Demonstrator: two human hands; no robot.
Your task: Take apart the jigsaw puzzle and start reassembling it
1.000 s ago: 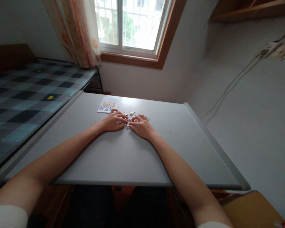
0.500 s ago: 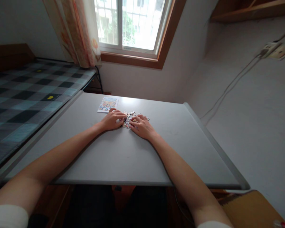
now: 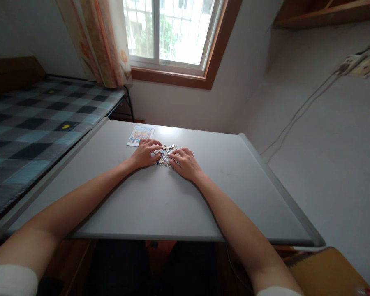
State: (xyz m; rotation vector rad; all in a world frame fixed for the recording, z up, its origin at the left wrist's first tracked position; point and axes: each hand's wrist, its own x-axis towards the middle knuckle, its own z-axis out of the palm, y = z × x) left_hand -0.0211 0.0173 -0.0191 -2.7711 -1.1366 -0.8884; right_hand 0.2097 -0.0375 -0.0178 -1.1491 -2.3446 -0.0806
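A heap of small jigsaw puzzle pieces (image 3: 165,156) lies on the grey-white table (image 3: 160,201), between my two hands. My left hand (image 3: 145,153) rests at the heap's left side, fingers apart and curved toward the pieces. On the right side, my right hand (image 3: 185,163) lies over part of the heap with its fingers spread, hiding some pieces. Neither hand visibly holds a piece. Just beyond my left hand is a colourful printed picture card (image 3: 139,133), its lower edge partly covered by the fingers.
A bed with a checked mattress (image 3: 33,119) stands along the table's left side. Ahead are a window (image 3: 179,37) and a patterned curtain (image 3: 101,45). A cable (image 3: 296,111) runs down the right wall from a socket (image 3: 357,65). A brown-yellow seat (image 3: 329,271) stands at lower right.
My left hand has shifted slightly left and away from me, its fingers opening more. More of the heap's middle shows between the hands. My right hand has barely moved.
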